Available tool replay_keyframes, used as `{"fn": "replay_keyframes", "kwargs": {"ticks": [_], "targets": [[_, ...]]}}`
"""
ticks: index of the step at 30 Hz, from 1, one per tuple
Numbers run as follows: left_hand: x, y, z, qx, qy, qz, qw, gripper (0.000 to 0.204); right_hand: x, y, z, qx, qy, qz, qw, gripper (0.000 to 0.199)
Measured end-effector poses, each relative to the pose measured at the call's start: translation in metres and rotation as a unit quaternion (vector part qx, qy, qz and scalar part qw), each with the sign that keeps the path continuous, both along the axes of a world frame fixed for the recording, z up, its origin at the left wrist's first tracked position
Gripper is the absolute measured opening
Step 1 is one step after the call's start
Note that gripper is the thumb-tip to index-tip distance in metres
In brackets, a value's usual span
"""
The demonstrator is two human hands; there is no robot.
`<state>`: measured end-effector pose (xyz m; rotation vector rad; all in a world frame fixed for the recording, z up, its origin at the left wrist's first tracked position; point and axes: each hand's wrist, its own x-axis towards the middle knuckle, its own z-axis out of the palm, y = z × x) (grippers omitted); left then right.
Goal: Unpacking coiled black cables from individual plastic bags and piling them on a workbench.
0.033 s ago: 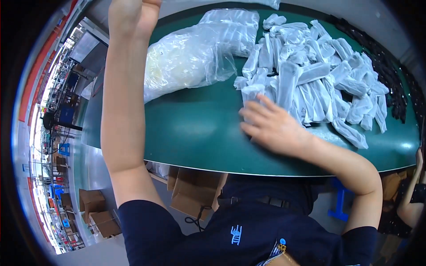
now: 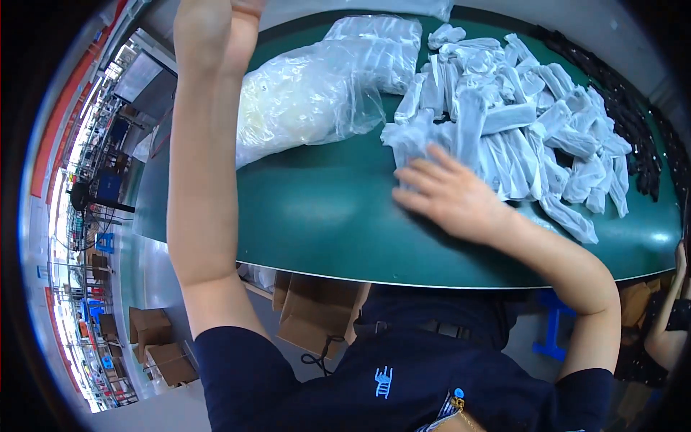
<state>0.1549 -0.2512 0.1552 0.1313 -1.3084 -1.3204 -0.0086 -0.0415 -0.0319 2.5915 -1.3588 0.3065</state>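
Note:
My right hand lies palm down over the near left edge of a heap of slim things wrapped in translucent whitish plastic. Its fingers are stretched out, slightly blurred, and touch the wrapped pieces nearest them. What is inside the wrappings cannot be made out. My left arm reaches far forward on the left, and only part of my left hand shows at the upper edge; its fingers are cut off. Close to it, a clear plastic sheet or bag runs along the top of the picture.
A large clear plastic bag with pale contents lies on the green table, left of the heap. Black speckled strips line the far right. Below the table stands an open cardboard box. Another person's arm shows at right.
My right hand has shifted slightly to the right, and the wrapped pieces by its fingers have moved a little. The plastic at the top edge reaches slightly lower.

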Motion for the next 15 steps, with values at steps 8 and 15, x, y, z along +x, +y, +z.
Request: {"fn": "replay_keyframes", "kwargs": {"ticks": [8,15], "targets": [[0.016,0.081,-0.069,-0.185,-0.063,0.084,0.977,0.024,-0.051,-0.033,0.004,-0.012,-0.293,-0.067,0.954,0.058],[-0.016,0.12,-0.124,0.042,-0.3,-0.247,0.92,0.041,-0.002,0.008,0.061,0.096,-0.521,-0.055,0.846,0.083]]}}
